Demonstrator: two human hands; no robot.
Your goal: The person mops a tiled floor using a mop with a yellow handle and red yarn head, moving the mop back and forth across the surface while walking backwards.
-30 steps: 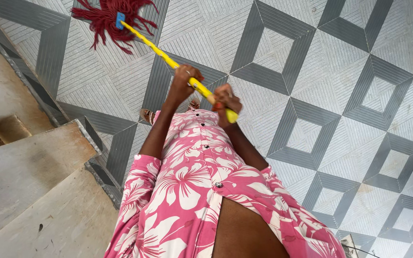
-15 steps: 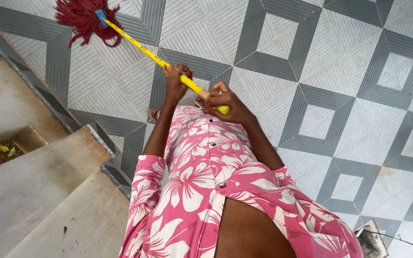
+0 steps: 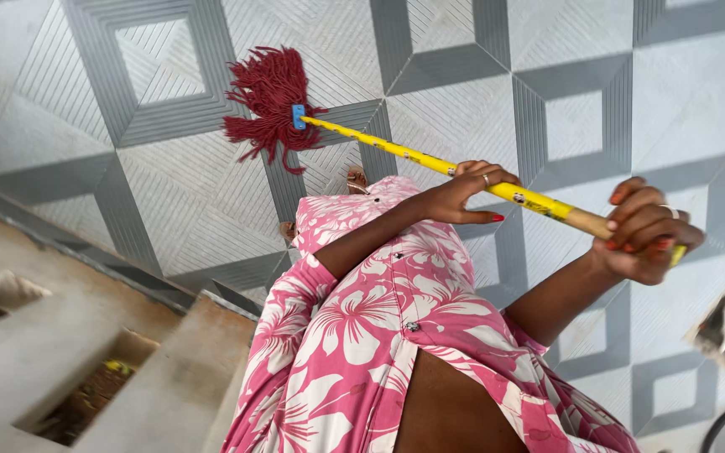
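The only label in view is the printed yellow wrap with small dark and red marks (image 3: 430,162) that runs along the mop handle (image 3: 539,204) above the tiled floor (image 3: 169,184); no packages, signs or screens show anywhere.

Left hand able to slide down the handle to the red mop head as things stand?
Probably yes. The left hand already grips the yellow handle, and the stretch down to the red mop head is bare; she would likely have to lean forward.
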